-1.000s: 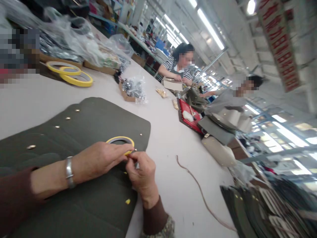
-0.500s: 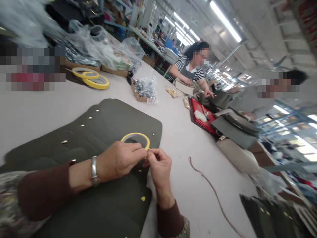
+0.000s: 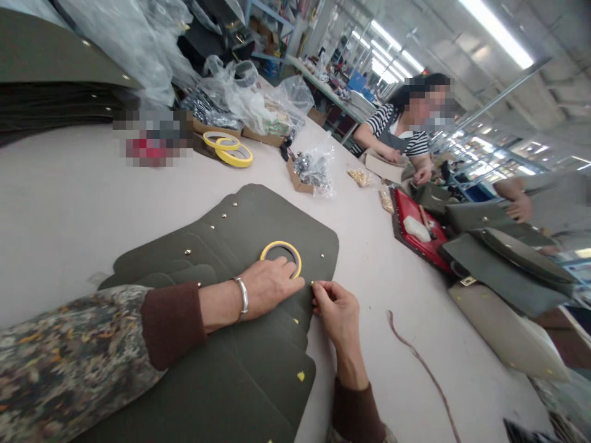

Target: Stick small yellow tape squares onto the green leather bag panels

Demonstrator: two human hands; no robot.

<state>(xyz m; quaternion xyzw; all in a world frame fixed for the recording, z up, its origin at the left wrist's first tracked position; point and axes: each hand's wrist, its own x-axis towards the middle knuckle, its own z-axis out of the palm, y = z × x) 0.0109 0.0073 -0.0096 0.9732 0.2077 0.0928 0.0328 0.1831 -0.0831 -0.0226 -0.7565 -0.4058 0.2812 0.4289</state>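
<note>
A dark green panel with small metal studs and bits of yellow tape lies flat in front of me. My left hand rests over it, fingers curled on the near side of a roll of yellow tape. My right hand is at the panel's right edge, thumb and index finger pinched together. A tiny gold-yellow spot shows at those fingertips, too small to name. The two hands are a small gap apart.
Two more yellow tape rolls lie behind, near a stack of green panels and a box of metal parts. To the right are a brown cord, a red tray and bags. A co-worker works across the table.
My hands, touching at the tape roll before, have drawn apart slightly. The roll remains by the left hand. The view has turned left, so everything appears further right.
</note>
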